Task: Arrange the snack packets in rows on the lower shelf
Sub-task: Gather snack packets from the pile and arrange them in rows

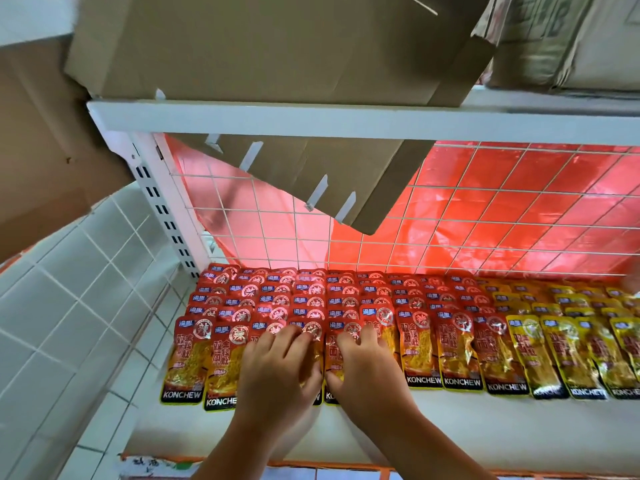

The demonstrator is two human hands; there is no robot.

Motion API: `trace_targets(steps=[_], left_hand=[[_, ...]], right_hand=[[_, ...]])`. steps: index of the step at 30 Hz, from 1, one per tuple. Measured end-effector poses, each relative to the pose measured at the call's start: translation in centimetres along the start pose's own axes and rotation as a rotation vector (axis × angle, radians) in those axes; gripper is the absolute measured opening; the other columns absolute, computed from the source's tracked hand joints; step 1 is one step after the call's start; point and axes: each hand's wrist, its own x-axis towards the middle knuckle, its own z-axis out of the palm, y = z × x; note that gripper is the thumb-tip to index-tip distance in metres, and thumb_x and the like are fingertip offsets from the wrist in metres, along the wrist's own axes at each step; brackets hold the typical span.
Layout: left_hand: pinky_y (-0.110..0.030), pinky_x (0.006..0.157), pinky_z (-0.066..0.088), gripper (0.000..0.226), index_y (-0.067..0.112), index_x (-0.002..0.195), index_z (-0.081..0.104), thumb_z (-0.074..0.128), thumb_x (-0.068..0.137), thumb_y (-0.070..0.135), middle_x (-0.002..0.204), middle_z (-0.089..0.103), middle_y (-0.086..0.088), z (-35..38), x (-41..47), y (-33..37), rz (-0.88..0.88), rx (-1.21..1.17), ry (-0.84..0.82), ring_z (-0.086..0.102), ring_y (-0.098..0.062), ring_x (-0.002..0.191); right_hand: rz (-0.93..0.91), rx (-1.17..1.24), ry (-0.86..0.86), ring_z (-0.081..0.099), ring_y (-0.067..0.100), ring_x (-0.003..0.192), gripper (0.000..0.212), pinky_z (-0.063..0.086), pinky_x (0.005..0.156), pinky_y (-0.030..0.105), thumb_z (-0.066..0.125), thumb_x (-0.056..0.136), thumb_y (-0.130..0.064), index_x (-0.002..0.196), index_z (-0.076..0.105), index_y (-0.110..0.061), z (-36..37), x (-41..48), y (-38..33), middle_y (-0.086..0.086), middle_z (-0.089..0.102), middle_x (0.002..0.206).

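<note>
Red snack packets (419, 348) lie in overlapping rows on the white lower shelf (450, 424), filling its left and middle. Yellow snack packets (554, 355) continue the rows to the right. My left hand (277, 368) rests palm down on a red packet in the front row, fingers spread. Beside it, my right hand (363, 365) presses flat on the neighbouring red packet. Both hands cover most of those packets, so I cannot see whether any finger hooks under an edge.
A white wire grid (485, 209) with red plastic behind it backs the shelf. A cardboard flap (311, 171) hangs down from the upper shelf (311, 116), which carries cardboard boxes. A white tiled wall (69, 289) lies to the left.
</note>
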Motion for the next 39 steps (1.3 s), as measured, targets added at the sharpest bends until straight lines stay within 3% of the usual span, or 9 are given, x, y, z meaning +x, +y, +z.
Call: trace_targets(steps=[5, 10, 15, 21, 25, 30, 36, 39], left_hand=[[-0.039, 0.079, 0.048, 0.036, 0.02, 0.11, 0.073, 0.064, 0.082, 0.041, 0.112, 0.07, 0.003, -0.2, 0.0, 0.1, -0.009, -0.024, -0.006, 0.062, -0.023, 0.095], [-0.038, 0.08, 0.048, 0.039, 0.021, 0.114, 0.072, 0.062, 0.083, 0.042, 0.113, 0.071, 0.003, -0.4, 0.0, 0.4, -0.007, -0.023, -0.018, 0.063, -0.022, 0.096], [-0.041, 0.081, 0.049, 0.04, 0.022, 0.115, 0.072, 0.06, 0.083, 0.044, 0.114, 0.07, 0.005, -1.1, 0.6, 1.1, 0.006, -0.046, -0.022, 0.064, -0.022, 0.097], [-0.046, 0.092, 0.041, 0.037, 0.02, 0.116, 0.072, 0.067, 0.087, 0.043, 0.121, 0.068, 0.002, -1.3, 1.9, 3.0, 0.052, -0.11, 0.042, 0.061, -0.025, 0.109], [-0.047, 0.098, 0.04, 0.042, 0.021, 0.122, 0.069, 0.059, 0.091, 0.047, 0.126, 0.065, 0.003, -1.9, 3.2, 5.2, 0.079, -0.161, 0.025, 0.058, -0.024, 0.119], [-0.048, 0.1, 0.043, 0.045, 0.018, 0.125, 0.068, 0.059, 0.091, 0.044, 0.13, 0.066, -0.002, -2.5, 4.6, 10.0, 0.18, -0.201, 0.037, 0.058, -0.028, 0.123], [-0.054, 0.1, 0.047, 0.043, 0.02, 0.128, 0.063, 0.059, 0.093, 0.044, 0.132, 0.066, -0.006, -3.0, 6.4, 19.8, 0.32, -0.243, 0.062, 0.06, -0.035, 0.122], [-0.051, 0.101, 0.046, 0.044, 0.022, 0.13, 0.061, 0.057, 0.093, 0.045, 0.135, 0.063, -0.005, -4.0, 7.8, 26.7, 0.375, -0.238, 0.087, 0.058, -0.035, 0.123]], right_hand=[[-0.013, -0.007, 0.0, 0.049, 0.024, 0.119, 0.05, 0.051, 0.099, 0.032, 0.064, 0.09, -0.046, 0.133, 0.046, -0.026, -0.2, -0.2, 0.0, 0.006, 0.046, 0.131], [-0.002, 0.009, 0.028, 0.051, 0.022, 0.112, 0.044, 0.055, 0.09, 0.03, 0.063, 0.088, -0.048, 0.124, 0.048, -0.027, -0.9, -0.2, 0.0, 0.002, 0.047, 0.12], [-0.047, 0.015, 0.064, 0.047, 0.014, 0.099, 0.037, 0.048, 0.08, 0.024, 0.059, 0.092, -0.051, 0.117, 0.046, -0.028, -2.5, 0.1, 0.5, -0.003, 0.046, 0.108], [-0.077, 0.031, 0.135, 0.047, 0.016, 0.104, 0.04, 0.048, 0.087, 0.03, 0.061, 0.09, -0.051, 0.122, 0.05, -0.029, -4.4, 0.5, 2.0, -0.003, 0.049, 0.111], [-0.082, 0.059, 0.193, 0.047, 0.018, 0.109, 0.041, 0.045, 0.093, 0.031, 0.064, 0.089, -0.047, 0.123, 0.052, -0.027, -5.9, -0.3, 3.8, -0.003, 0.05, 0.117], [-0.056, 0.082, 0.258, 0.048, 0.02, 0.117, 0.042, 0.046, 0.098, 0.034, 0.064, 0.089, -0.042, 0.127, 0.053, -0.028, -8.4, -3.0, 7.5, -0.002, 0.051, 0.126], [0.007, -0.003, 0.439, 0.054, 0.03, 0.109, 0.044, 0.049, 0.091, 0.043, 0.049, 0.083, -0.045, 0.121, 0.057, -0.026, -14.9, -8.0, 14.6, 0.002, 0.055, 0.12], [0.025, -0.042, 0.559, 0.055, 0.032, 0.105, 0.043, 0.051, 0.088, 0.043, 0.057, 0.08, -0.042, 0.118, 0.06, -0.023, -19.7, -11.3, 19.2, 0.005, 0.058, 0.116]])
